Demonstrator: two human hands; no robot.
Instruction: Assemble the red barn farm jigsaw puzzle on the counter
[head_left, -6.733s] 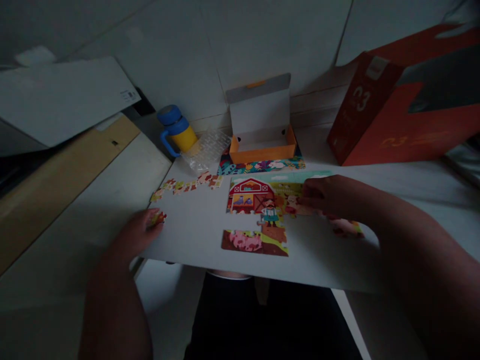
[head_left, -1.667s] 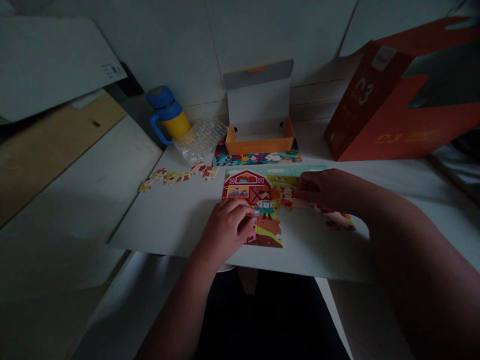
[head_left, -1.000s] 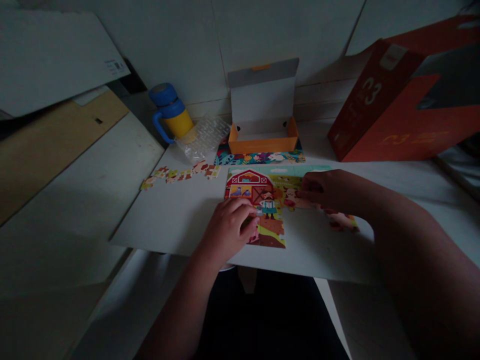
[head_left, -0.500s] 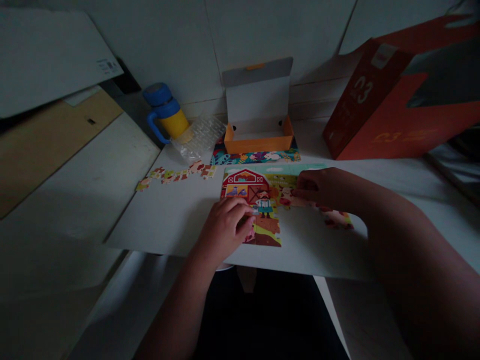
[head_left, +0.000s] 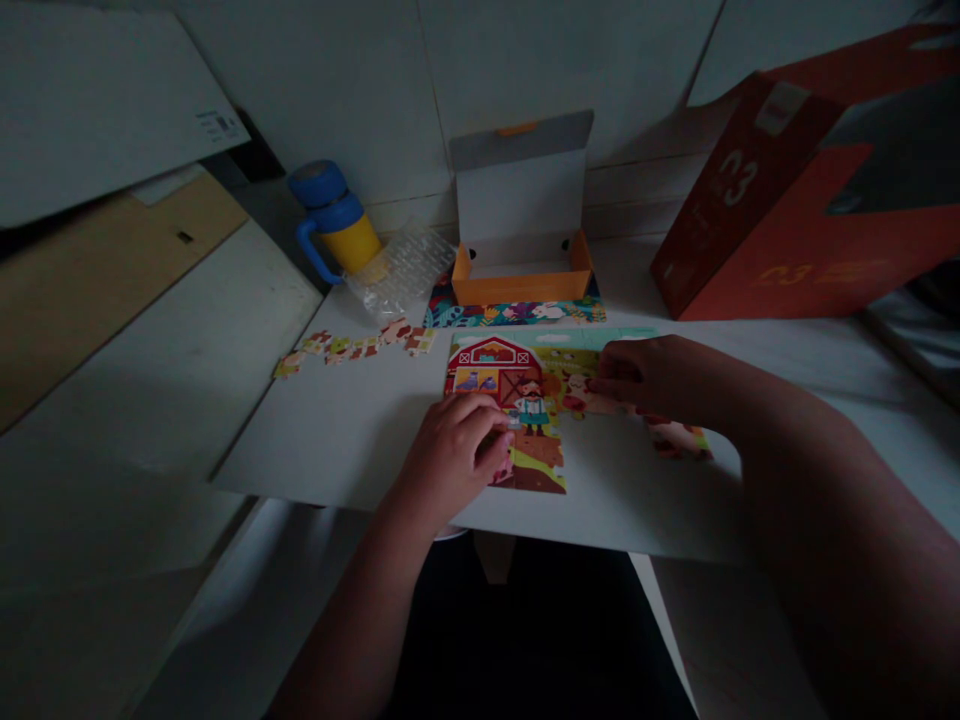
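A half-built farm jigsaw puzzle (head_left: 491, 365) with a red barn lies on a white board (head_left: 337, 440). My left hand (head_left: 457, 450) is curled over the puzzle's lower left part, its fingertips pinched on a puzzle piece beside the farmer figure (head_left: 533, 405). My right hand (head_left: 652, 378) rests on the puzzle's right half with bent fingers pressed together, holding it down. A separate joined bit (head_left: 679, 440) shows under my right wrist. A row of loose pieces (head_left: 352, 348) lies to the left of the puzzle.
Behind the puzzle stand an open orange box (head_left: 521, 280) on a colourful sheet (head_left: 517, 313), a crumpled bubble wrap (head_left: 405, 270) and a blue and yellow bottle (head_left: 337, 225). A large red carton (head_left: 787, 210) leans at the right. The board's near edge overhangs my lap.
Since 6.7 s ago my left hand has come from the board's left edge, with a piece, over to the puzzle's lower left. In the last second both hands have barely moved.
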